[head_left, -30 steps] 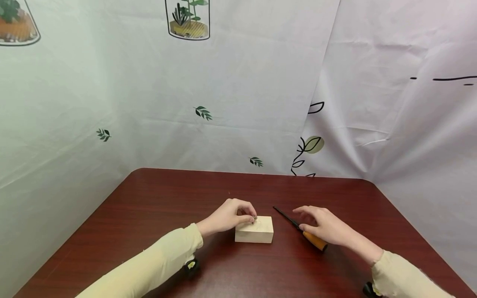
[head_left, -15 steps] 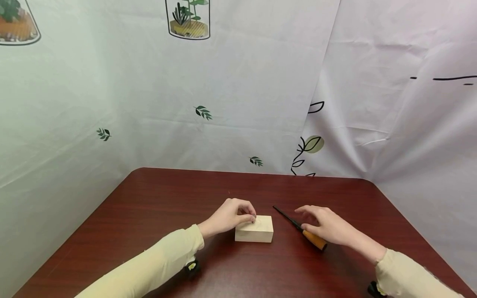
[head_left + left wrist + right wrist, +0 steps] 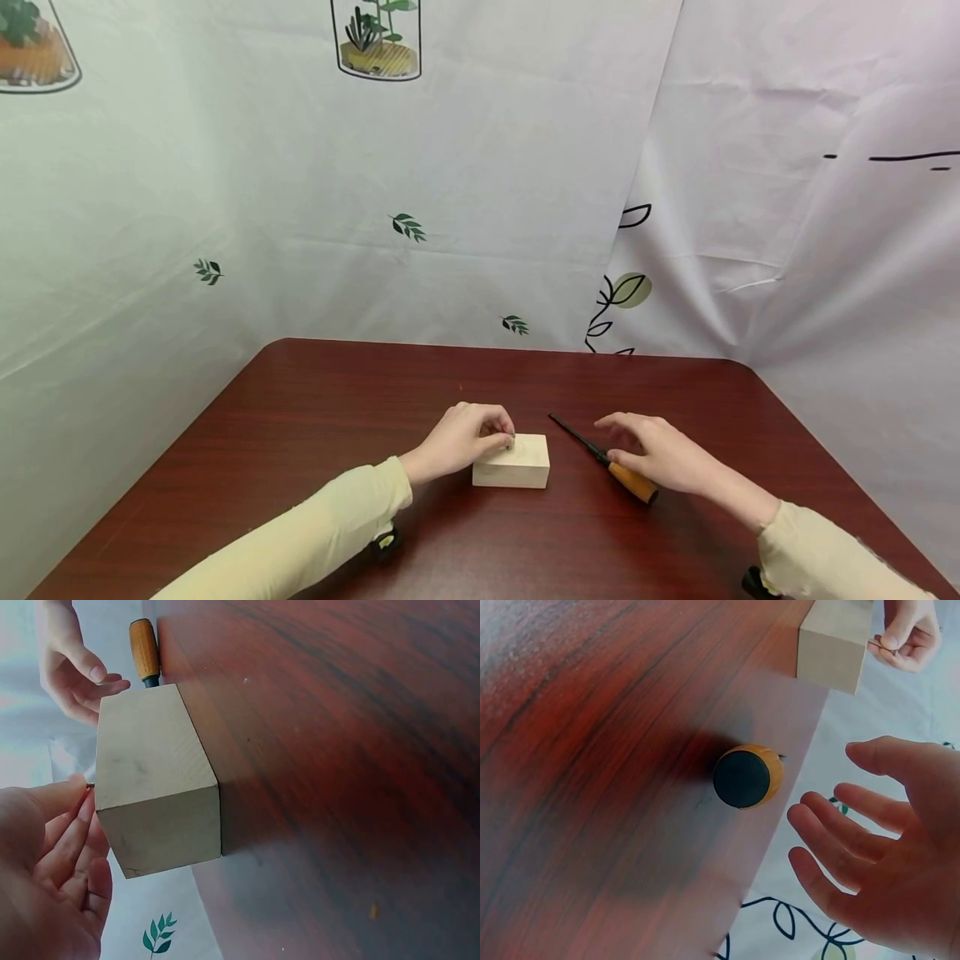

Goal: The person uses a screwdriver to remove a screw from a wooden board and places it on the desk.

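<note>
A pale rectangular wooden block (image 3: 511,476) lies on the table. My left hand (image 3: 463,437) pinches a small, thin metal screw (image 3: 881,646) between thumb and fingers, upright against the block's top face; most of it is hidden by the fingertips. To the right of the block lies a screwdriver (image 3: 632,482) with an orange wooden handle, a black end cap and a dark shaft pointing away to the left. My right hand (image 3: 660,454) hovers just above that handle, fingers apart and loosely bent. In the right wrist view a gap shows between it and the handle.
The dark red wooden table (image 3: 360,375) has rounded far corners. Behind and beside it hangs a white cloth (image 3: 495,167) printed with leaves and jars. A tiny orange speck (image 3: 374,910) lies on the tabletop beyond the block.
My right hand has drifted slightly to the right above the screwdriver. The left hand stays at the block with its pinch on the screw.
</note>
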`<state>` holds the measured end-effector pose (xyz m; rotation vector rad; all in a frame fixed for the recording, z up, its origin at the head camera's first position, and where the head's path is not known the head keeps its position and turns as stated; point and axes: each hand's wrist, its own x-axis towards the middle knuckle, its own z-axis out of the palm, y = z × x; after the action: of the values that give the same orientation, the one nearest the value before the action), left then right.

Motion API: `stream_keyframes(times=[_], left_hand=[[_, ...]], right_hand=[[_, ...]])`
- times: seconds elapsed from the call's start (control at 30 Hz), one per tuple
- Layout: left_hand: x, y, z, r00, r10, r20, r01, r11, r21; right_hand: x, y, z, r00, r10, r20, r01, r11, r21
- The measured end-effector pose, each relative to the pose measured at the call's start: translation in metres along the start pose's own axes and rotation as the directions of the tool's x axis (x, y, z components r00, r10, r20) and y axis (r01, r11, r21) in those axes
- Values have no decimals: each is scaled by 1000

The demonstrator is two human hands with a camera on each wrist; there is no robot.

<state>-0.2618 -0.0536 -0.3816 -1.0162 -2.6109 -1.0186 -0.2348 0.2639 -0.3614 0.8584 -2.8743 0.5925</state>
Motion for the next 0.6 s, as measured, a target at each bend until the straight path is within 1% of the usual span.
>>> stream_keyframes(times=[0.17, 0.4, 0.6], left_hand=[[0, -2, 1, 1000, 7, -19, -6, 999, 41], [0, -2, 1, 1000, 1, -31, 1, 998, 67], [0, -2, 2, 999, 25, -48, -21, 996, 92]], right_hand=[[-1, -1, -2, 1000, 6, -3, -6, 1000, 2], [-2, -1, -4, 1000, 8, -23, -9, 1000, -13], [-1, -1, -5, 999, 26, -26, -27, 999, -27]])
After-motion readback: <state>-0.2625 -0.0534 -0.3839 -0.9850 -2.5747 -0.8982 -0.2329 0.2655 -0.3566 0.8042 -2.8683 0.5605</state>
